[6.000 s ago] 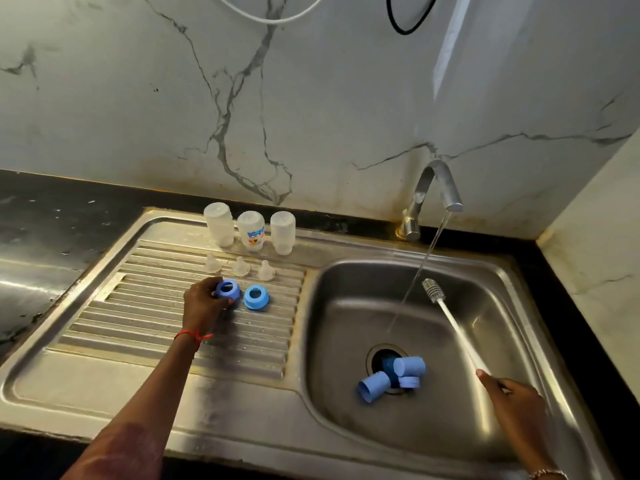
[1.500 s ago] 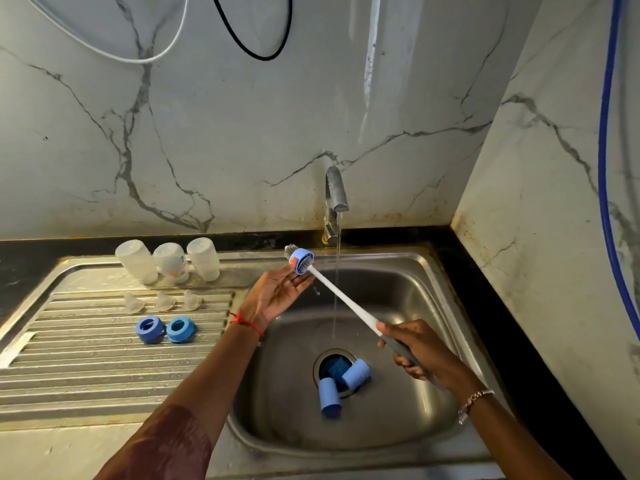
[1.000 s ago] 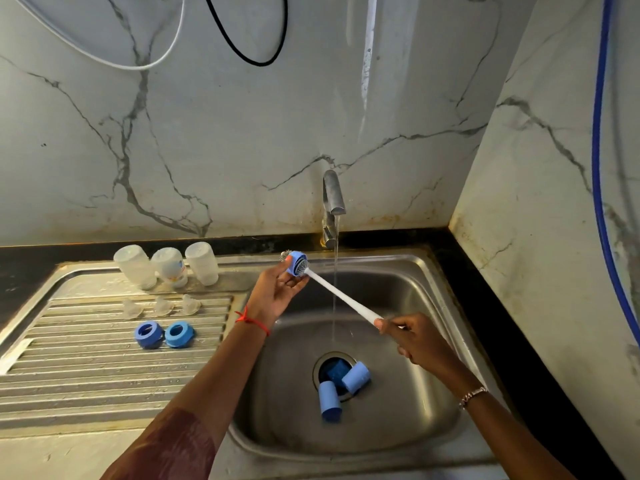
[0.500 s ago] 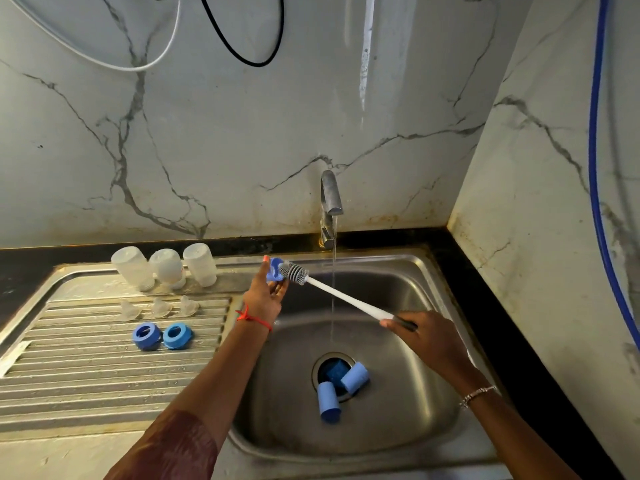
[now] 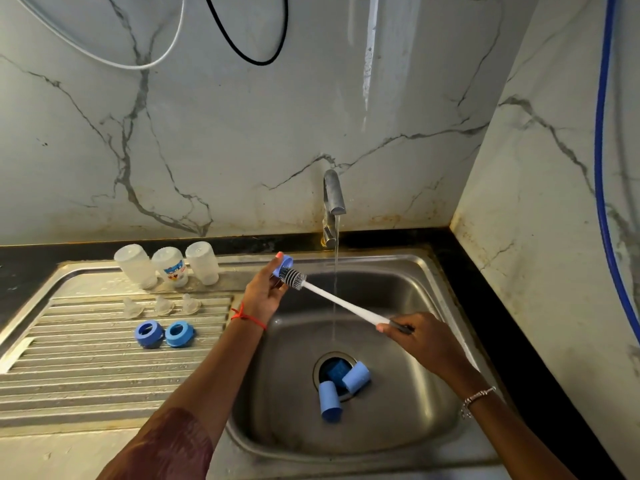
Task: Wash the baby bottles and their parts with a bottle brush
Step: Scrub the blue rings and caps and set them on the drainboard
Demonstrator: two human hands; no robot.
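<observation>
My left hand (image 5: 264, 292) holds a blue bottle ring (image 5: 284, 263) above the sink's left rim. My right hand (image 5: 420, 341) grips the handle of a white bottle brush (image 5: 341, 304), whose grey bristle head (image 5: 292, 277) lies against the ring. Three clear bottles (image 5: 168, 266) stand upside down at the back of the drainboard. Three clear teats (image 5: 162, 305) lie in front of them, then two blue rings (image 5: 163, 334). Blue caps (image 5: 355, 376) and a blue sponge lie over the drain.
The tap (image 5: 333, 197) runs a thin stream into the steel sink basin (image 5: 408, 403). The ribbed drainboard (image 5: 86, 368) stretches left. A marble wall closes the right side, with a blue hose (image 5: 601, 168) hanging on it. Cables hang on the back wall.
Six seconds ago my left hand picked a ring from the drainboard. It brought the ring over the sink; the brush head went through the ring and has since drawn back beside it.
</observation>
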